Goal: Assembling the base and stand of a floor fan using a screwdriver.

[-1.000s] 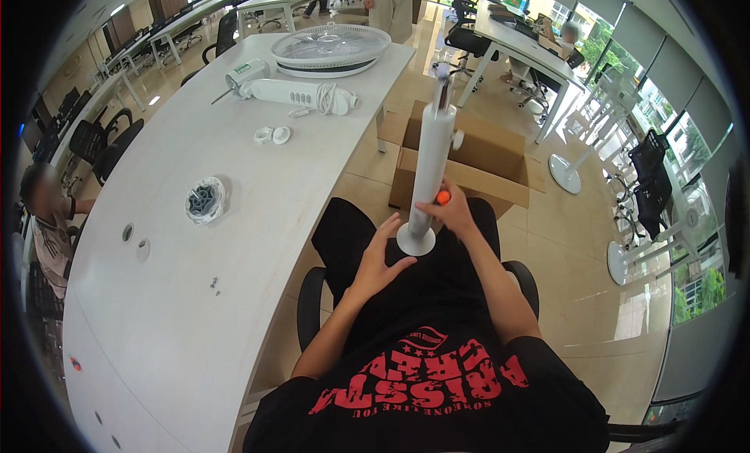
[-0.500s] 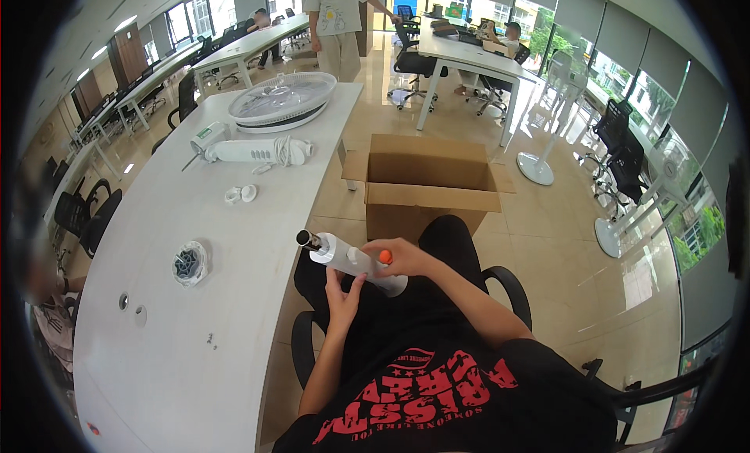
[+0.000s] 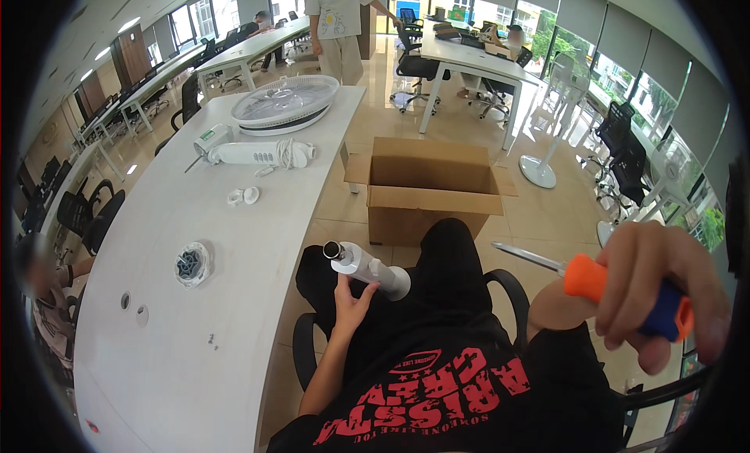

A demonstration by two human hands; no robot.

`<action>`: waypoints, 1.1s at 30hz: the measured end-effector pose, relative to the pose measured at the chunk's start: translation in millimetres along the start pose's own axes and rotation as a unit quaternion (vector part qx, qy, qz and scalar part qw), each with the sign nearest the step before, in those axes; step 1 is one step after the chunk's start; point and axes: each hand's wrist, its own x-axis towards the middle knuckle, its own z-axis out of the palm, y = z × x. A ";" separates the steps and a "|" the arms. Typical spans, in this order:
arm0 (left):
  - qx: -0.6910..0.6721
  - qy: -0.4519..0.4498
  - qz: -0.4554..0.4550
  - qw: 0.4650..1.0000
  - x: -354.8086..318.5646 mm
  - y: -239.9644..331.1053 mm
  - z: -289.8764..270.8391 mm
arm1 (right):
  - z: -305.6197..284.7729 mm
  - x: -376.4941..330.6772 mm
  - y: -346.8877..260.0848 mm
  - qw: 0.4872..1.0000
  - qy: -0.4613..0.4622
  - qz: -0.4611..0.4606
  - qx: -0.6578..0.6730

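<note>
My left hand point(image 3: 353, 303) is wrapped round a white plastic tube point(image 3: 366, 267) with a dark, shiny metal end, tilted above my lap. At the right, close to the camera, my right hand point(image 3: 664, 277) grips the orange and blue handle of a screwdriver point(image 3: 586, 278). Its metal shaft points left, well apart from the tube. On the white table point(image 3: 187, 375) to my left lie several tiny screws point(image 3: 212, 341), a round white part with a grey hub point(image 3: 192, 264) and two small white caps point(image 3: 243, 196).
Farther along the table are a white fan body with a coiled cord point(image 3: 262, 153) and a round fan grille point(image 3: 286, 103). An open cardboard box point(image 3: 433, 211) stands on the floor ahead. Beyond it are a standing person point(image 3: 338, 31), office chairs and white fan stands point(image 3: 537, 171).
My right hand has left the tube and swung up to the right, the screwdriver now plainly visible in it. My left hand still holds the tube, which has shifted slightly right.
</note>
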 end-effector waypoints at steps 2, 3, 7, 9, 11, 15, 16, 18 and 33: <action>-0.007 0.011 0.003 1.000 -0.4 -0.2 -1.2 | 4.1 3.1 -9.0 0.999 0.009 0.031 0.004; -0.005 0.010 -0.001 1.000 -1.5 0.3 -2.7 | 6.5 2.0 -12.0 0.998 0.019 0.064 0.005; -0.003 0.042 0.026 0.999 0.5 2.9 0.2 | 12.4 -11.8 -20.2 0.999 -0.003 -0.018 0.028; 0.000 0.041 0.023 0.999 -0.8 1.4 -1.8 | 24.2 -12.8 -19.0 0.990 0.099 -0.086 0.043; -0.001 0.038 0.021 0.999 0.3 0.7 -0.4 | 20.3 -9.2 -22.0 0.995 0.078 -0.052 0.044; -0.005 0.037 0.022 0.999 0.3 2.5 -0.2 | 31.9 -7.3 -11.2 0.982 0.117 -0.138 0.051; -0.002 0.036 0.021 0.999 0.1 2.4 -0.6 | 32.9 -4.5 -8.1 0.982 0.118 -0.137 0.051; 0.000 0.036 0.023 0.999 -1.0 0.4 -1.6 | 32.8 1.1 -4.4 0.976 0.096 -0.168 0.104; 0.004 0.033 0.031 0.999 1.4 2.4 -0.9 | 32.1 38.9 -6.6 0.983 -0.013 -0.119 0.141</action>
